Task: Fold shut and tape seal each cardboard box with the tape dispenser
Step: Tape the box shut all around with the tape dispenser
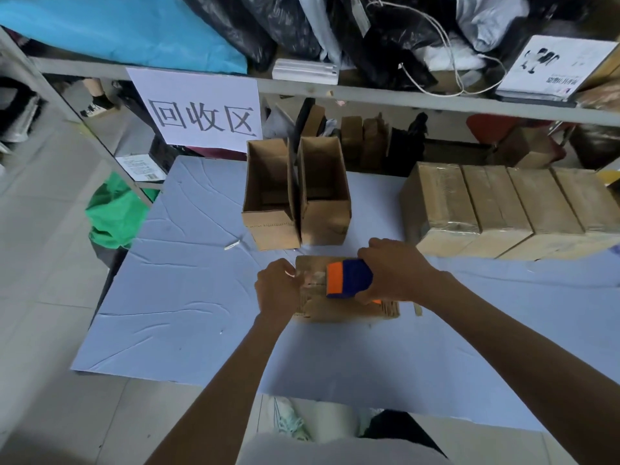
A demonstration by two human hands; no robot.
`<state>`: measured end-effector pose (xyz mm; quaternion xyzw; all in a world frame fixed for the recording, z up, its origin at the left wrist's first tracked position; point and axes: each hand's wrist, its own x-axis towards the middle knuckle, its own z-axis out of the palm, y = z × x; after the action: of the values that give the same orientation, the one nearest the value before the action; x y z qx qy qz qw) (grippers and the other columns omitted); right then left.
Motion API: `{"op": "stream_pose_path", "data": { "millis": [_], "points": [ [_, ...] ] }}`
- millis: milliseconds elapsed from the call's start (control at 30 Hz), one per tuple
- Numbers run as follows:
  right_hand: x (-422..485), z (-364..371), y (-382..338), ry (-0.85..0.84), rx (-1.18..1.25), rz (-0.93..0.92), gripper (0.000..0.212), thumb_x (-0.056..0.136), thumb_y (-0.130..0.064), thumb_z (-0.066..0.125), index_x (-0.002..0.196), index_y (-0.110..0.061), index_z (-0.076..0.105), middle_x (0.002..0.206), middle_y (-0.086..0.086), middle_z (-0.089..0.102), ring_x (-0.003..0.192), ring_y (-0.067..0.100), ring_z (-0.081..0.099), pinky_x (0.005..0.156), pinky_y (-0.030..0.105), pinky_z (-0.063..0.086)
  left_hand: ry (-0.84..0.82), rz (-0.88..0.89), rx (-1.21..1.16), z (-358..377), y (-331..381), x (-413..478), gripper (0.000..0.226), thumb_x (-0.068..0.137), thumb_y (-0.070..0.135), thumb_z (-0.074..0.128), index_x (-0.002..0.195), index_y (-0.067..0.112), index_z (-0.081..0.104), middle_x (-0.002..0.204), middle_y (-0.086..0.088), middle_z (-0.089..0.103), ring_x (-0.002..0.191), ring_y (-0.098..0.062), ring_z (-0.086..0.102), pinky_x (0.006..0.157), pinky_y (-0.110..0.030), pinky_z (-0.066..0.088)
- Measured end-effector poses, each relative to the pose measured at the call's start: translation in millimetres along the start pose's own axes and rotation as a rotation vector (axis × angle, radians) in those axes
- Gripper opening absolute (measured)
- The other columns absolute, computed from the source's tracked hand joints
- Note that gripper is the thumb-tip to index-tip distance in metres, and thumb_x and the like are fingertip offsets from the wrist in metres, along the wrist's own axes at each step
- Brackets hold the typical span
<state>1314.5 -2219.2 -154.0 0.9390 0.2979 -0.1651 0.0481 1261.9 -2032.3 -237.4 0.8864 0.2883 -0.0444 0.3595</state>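
Bare forearms (231,384) reach a brown cardboard box (339,313) on the blue table (188,297).
Right hand (394,273) grips the orange-and-blue plastic tape dispenser (349,279) atop it; left hand (276,287) clutches its left end, fingertips hidden.

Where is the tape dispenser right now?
In the head view, the orange and blue tape dispenser is near the centre, held by the right hand on top of the cardboard box, with the left hand just to its left.

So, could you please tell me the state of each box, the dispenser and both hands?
front box: flaps folded shut, partly taped
tape dispenser: gripped, resting on front box
two rear boxes: open
right-hand boxes: taped shut
left hand: grips front box
right hand: grips tape dispenser
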Motion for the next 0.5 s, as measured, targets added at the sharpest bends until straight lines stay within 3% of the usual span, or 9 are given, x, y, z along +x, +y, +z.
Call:
{"op": "stream_pose_path", "data": {
  "millis": [100, 200, 433, 500],
  "points": [
    [2, 0, 1, 0.005, -0.017, -0.006, 0.061, 0.070, -0.057, 0.068, 0.116, -0.021, 0.049, 0.105, 0.000, 0.058, 0.089, 0.018, 0.060, 0.074, 0.029, 0.051, 0.030, -0.093, -0.084, -1, 5, 1, 0.010, 0.083, 0.029, 0.071, 0.084, 0.019, 0.071, 0.093, 0.001, 0.068, 0.079, -0.019, 0.061, 0.052, -0.017, 0.034],
    [-1, 1, 4, 0.014, -0.047, -0.055, 0.060, 0.074, -0.059, 0.063, 0.121, -0.025, 0.047, 0.106, -0.001, 0.059, 0.089, 0.017, 0.060, 0.072, 0.027, 0.048, 0.052, -0.185, -0.196, 1, 9, -3, 0.011, 0.084, 0.019, 0.068, 0.092, 0.016, 0.076, 0.100, -0.003, 0.072, 0.089, -0.024, 0.065, 0.066, -0.023, 0.047],
    [-17, -4, 34, -0.006, 0.113, -0.093, 0.058, 0.072, -0.047, 0.073, 0.123, -0.030, 0.051, 0.107, -0.007, 0.062, 0.088, 0.007, 0.049, 0.071, 0.021, 0.038, 0.085, -0.119, -0.219, -1, 11, -14, 0.014, 0.079, 0.026, 0.074, 0.085, 0.014, 0.076, 0.086, -0.001, 0.073, 0.087, -0.020, 0.064, 0.070, -0.023, 0.042],
    [-27, -5, 54, -0.009, 0.083, -0.071, 0.057, 0.071, -0.046, 0.074, 0.120, -0.030, 0.051, 0.107, -0.008, 0.064, 0.089, 0.009, 0.055, 0.072, 0.021, 0.041, 0.092, -0.141, -0.226, -5, 9, -13, 0.014, 0.079, 0.027, 0.075, 0.082, 0.013, 0.076, 0.081, -0.002, 0.072, 0.086, -0.023, 0.064, 0.071, -0.027, 0.046]
  ]
}}
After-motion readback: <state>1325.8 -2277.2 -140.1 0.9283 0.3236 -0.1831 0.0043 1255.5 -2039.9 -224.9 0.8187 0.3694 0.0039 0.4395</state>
